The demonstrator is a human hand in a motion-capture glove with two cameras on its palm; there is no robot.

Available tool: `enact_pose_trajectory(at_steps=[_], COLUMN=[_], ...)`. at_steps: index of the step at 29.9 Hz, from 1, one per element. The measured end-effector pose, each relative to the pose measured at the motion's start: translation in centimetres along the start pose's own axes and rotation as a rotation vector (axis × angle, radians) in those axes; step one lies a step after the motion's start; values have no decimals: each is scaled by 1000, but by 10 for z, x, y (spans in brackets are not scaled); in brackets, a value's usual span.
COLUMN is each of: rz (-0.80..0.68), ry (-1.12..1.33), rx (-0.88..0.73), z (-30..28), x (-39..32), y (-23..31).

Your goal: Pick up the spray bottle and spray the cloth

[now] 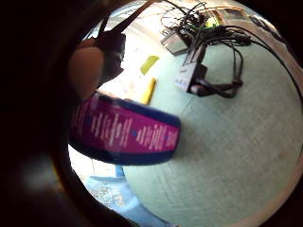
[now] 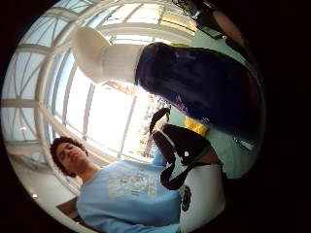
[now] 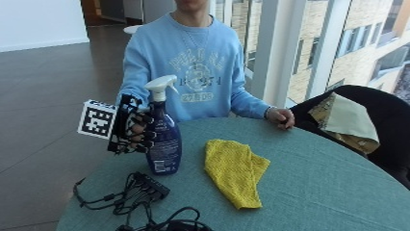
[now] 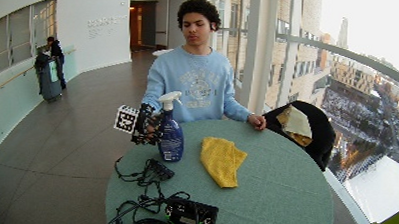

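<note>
Already the gloved right hand (image 3: 135, 129) was wrapped around the upper body of the spray bottle (image 3: 162, 139), which stood upright on the table (image 3: 320, 183) just beside the yellow cloth (image 3: 235, 171). Rigid, smooth plastic, it would probably slip unless held at the narrow neck below the white trigger (image 3: 160, 85). Her bare hand (image 3: 280, 117) rested loosely curled at the table's edge.

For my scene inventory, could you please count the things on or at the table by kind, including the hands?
Spray bottles: 1, the blue spray bottle, gripped by the gloved right hand.
Cloths on the table: 1, the yellow cloth.
Cable bundles: 1, the black cables.
Hands: 2, the gloved one and the bare left hand at the table edge.
Total: 5.
</note>
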State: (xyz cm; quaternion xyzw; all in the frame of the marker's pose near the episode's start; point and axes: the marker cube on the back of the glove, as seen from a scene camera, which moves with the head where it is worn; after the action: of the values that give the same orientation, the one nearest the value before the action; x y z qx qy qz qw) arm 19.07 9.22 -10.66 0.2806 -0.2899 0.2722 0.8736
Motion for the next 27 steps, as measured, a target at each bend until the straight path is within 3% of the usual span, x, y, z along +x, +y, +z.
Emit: enact_pose_trajectory(at_steps=[12, 22, 27], rz=[-158, -138, -159], ry=[24, 45, 107], rx=[-37, 118, 88], z=[15, 24, 24], x=[8, -1, -13], y=[-7, -19, -22])
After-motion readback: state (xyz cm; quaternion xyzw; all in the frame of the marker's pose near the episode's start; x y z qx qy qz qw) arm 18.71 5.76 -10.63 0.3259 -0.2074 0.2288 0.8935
